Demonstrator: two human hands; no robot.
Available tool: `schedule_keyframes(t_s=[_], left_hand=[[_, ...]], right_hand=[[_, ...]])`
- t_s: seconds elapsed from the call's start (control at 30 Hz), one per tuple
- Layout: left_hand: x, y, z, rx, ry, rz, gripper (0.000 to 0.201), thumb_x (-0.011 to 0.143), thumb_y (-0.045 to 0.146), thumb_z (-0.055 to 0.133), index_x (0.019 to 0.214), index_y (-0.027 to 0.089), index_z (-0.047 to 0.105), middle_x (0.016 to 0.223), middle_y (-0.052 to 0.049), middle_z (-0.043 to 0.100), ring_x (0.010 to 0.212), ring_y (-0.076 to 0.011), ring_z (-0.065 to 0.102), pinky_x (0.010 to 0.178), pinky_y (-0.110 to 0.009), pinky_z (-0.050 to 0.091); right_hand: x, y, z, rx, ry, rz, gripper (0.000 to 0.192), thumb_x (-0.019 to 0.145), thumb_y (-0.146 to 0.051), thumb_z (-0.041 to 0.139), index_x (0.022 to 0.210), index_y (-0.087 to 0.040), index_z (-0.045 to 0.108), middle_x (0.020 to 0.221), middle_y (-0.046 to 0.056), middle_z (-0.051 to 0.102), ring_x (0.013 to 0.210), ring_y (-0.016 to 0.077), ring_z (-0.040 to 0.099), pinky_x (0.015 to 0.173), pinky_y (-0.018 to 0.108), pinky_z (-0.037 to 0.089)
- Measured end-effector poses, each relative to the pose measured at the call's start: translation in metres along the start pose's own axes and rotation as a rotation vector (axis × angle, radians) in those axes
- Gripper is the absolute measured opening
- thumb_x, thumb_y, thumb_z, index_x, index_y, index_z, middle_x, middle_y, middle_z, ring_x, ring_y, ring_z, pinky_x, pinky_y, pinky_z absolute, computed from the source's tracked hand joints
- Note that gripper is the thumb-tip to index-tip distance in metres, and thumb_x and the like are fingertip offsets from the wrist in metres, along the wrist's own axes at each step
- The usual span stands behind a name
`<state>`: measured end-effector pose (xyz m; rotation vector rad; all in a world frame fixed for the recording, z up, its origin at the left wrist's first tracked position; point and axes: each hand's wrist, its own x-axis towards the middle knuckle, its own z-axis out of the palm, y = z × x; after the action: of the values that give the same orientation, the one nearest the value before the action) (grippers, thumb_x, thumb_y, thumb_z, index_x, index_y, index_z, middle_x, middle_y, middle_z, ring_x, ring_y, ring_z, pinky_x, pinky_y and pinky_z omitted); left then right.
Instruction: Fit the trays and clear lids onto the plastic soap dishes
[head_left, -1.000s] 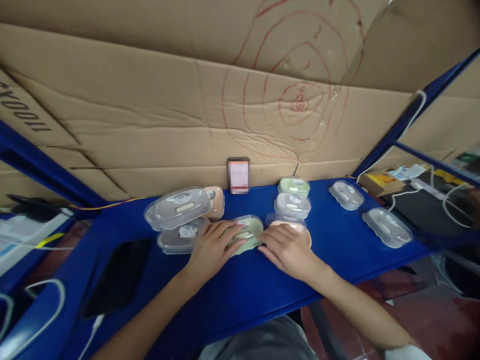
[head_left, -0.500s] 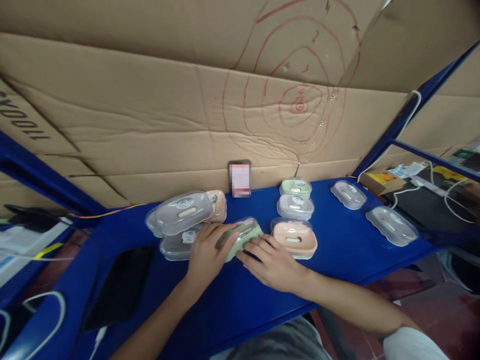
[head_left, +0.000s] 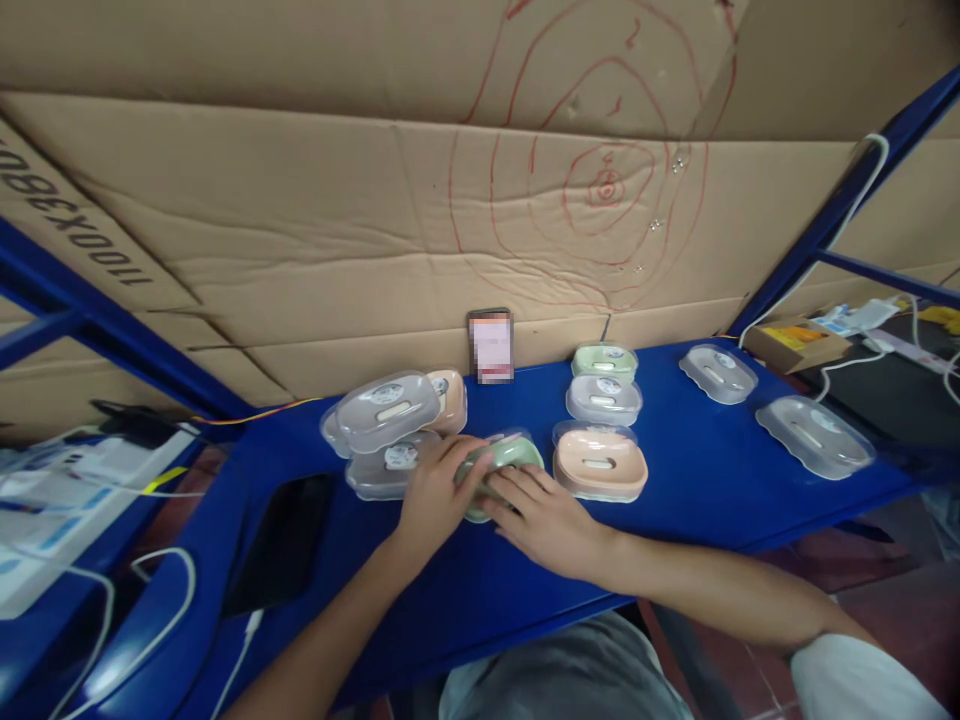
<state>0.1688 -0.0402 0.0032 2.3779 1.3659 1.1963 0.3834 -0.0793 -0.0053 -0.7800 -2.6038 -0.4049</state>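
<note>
Both hands are on a green soap dish [head_left: 521, 450] with a clear cover, low over the front of the blue table. My left hand [head_left: 442, 490] grips its left side, the thumb lying along the near face. My right hand [head_left: 536, 515] has its fingers bent over the near right side, hiding much of the dish. Left of it sit grey soap dishes [head_left: 386, 410] in clear covers, stacked, with a peach one [head_left: 452, 400] behind. To the right, a peach soap dish [head_left: 604, 465] lies closest, with a grey one [head_left: 604, 398] and a green one [head_left: 604, 362] behind it.
Two grey soap dishes [head_left: 814, 435] are set apart on the right of the blue table [head_left: 690, 500]. A phone [head_left: 491, 348] leans on the cardboard wall [head_left: 315, 220]. A black tablet [head_left: 277, 545] with a white cable lies at left. Blue posts stand at both sides.
The green soap dish has gone from tilted to lying flatter, and my right fingers have moved further over it. The whole view has shifted slightly.
</note>
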Motion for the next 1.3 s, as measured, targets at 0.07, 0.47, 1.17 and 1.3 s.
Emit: schedule_keyframes(t_s=[0.07, 0.47, 1.17, 1.3], left_hand=[[-0.003, 0.002, 0.002, 0.008, -0.012, 0.036, 0.027, 0.110, 0.036, 0.052, 0.123, 0.023, 0.073, 0.126, -0.009, 0.076, 0.117, -0.0251, 0.073, 0.103, -0.043, 0.058], [-0.017, 0.046, -0.006, 0.214, -0.102, 0.618, 0.010, 0.104, 0.019, 0.060, 0.099, 0.019, 0.069, 0.092, -0.005, 0.075, 0.084, -0.0198, 0.072, 0.078, -0.034, 0.056], [-0.020, 0.056, 0.018, 0.172, -0.360, 0.511, 0.045, 0.102, 0.019, 0.054, 0.147, 0.021, 0.059, 0.158, -0.011, 0.059, 0.144, -0.0284, 0.057, 0.120, -0.046, 0.042], [-0.005, 0.082, 0.045, 0.240, -0.422, 0.564, 0.058, 0.105, 0.033, 0.062, 0.159, 0.018, 0.047, 0.167, -0.015, 0.050, 0.150, -0.0329, 0.051, 0.122, -0.050, 0.038]], right_hand=[[0.001, 0.005, -0.001, 0.058, -0.045, 0.046, 0.030, 0.108, -0.027, 0.059, 0.133, -0.013, 0.066, 0.133, 0.014, 0.071, 0.125, 0.0272, 0.061, 0.108, 0.043, 0.045], [0.005, 0.039, -0.029, 0.368, 0.029, 0.211, 0.028, 0.113, -0.024, 0.050, 0.135, -0.019, 0.066, 0.125, 0.009, 0.078, 0.119, 0.0221, 0.069, 0.105, 0.040, 0.046], [-0.055, 0.156, -0.072, 0.357, -0.040, 0.647, 0.033, 0.109, -0.045, 0.055, 0.121, -0.022, 0.075, 0.119, 0.011, 0.080, 0.103, 0.0253, 0.076, 0.093, 0.038, 0.060], [-0.063, 0.160, -0.067, 0.371, -0.026, 0.639, 0.036, 0.111, -0.044, 0.051, 0.124, -0.021, 0.075, 0.121, 0.012, 0.079, 0.105, 0.0254, 0.076, 0.094, 0.038, 0.059]])
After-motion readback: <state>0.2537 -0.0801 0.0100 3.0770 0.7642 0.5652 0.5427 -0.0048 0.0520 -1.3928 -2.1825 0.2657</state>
